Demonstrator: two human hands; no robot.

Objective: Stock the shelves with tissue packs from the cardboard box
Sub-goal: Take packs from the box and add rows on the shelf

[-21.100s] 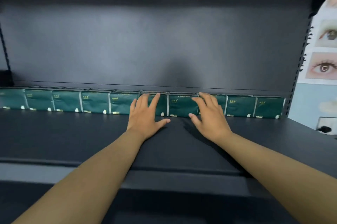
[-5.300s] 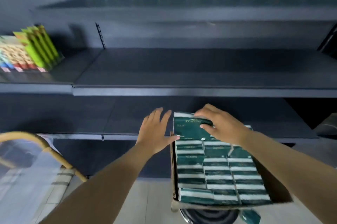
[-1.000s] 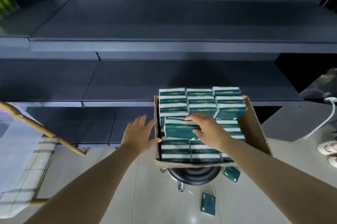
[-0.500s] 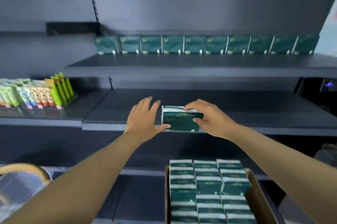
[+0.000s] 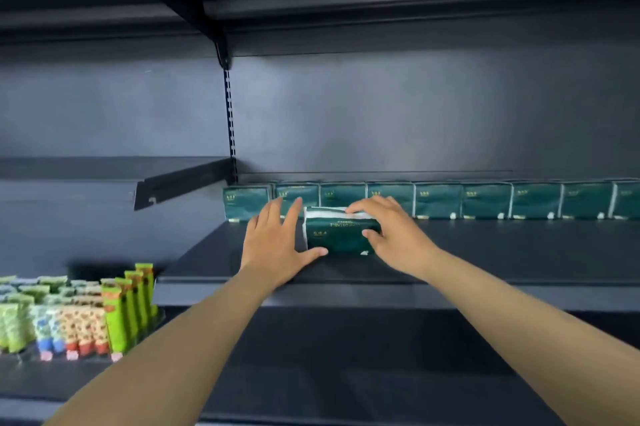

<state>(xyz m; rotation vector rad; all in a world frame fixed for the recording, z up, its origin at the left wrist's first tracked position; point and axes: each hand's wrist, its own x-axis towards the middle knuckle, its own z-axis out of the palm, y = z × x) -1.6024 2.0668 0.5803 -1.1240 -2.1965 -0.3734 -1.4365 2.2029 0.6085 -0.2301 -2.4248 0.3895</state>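
Green tissue pack (image 5: pixel 341 235) between both hands, right hand (image 5: pixel 391 235) clamped on it, left hand (image 5: pixel 277 242) flat alongside

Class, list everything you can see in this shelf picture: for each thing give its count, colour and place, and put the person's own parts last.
Tissue pack in hand: one, dark green with white edge, over the upper shelf, in front of the row.
Row of tissue packs: nine visible, dark green, upright along the back of the upper shelf; the rightmost is cut off.
Upper shelf: one, dark grey.
Lower shelf: one, dark grey, below.
Colourful packets: many, green and patterned, lower left shelf.
Left hand: fingers straight, thumb at the pack's lower edge.
Right hand: grips the pack.
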